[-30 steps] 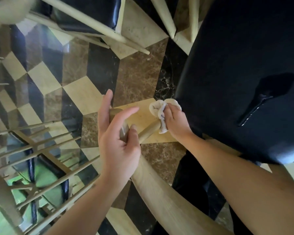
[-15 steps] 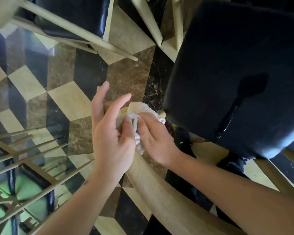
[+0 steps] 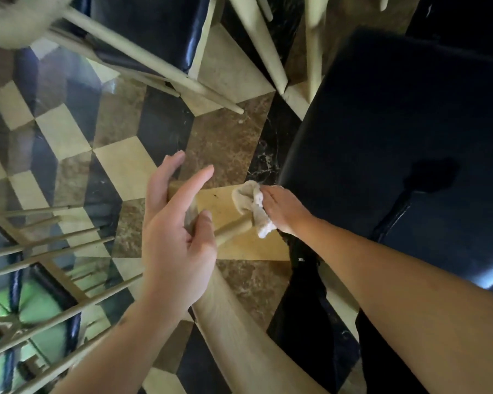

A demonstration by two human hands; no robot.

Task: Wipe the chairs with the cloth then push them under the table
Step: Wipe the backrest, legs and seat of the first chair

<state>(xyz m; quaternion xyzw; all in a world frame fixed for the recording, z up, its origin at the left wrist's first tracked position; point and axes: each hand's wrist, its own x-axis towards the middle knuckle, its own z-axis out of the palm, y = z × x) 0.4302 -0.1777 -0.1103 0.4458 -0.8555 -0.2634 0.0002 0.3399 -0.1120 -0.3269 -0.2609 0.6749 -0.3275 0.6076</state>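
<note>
Seen from above, a person leaned over a wooden chair with a black seat, working on its pale back rail and a thin spindle running from the rail toward the seat. The left hand steadied the rail's end, thumb pressed against the wood and the other fingers spread loose, not clenched. The right hand clutched a crumpled white cloth, bunched around the spindle close to the seat edge. Whether the cloth fully circled the spindle could not be told.

The wiping step looked to be in progress, with pushing chairs in not yet begun. To do it well, the cloth would best stay wrapped snugly round the spindle and slide along its whole length, while the left hand held the rail firm so the chair did not rock. Turning the cloth to a clean fold between spindles would likely help.

A second chair stood at upper left, and a third chair's spindles showed at lower left, over a patterned marble floor.
</note>
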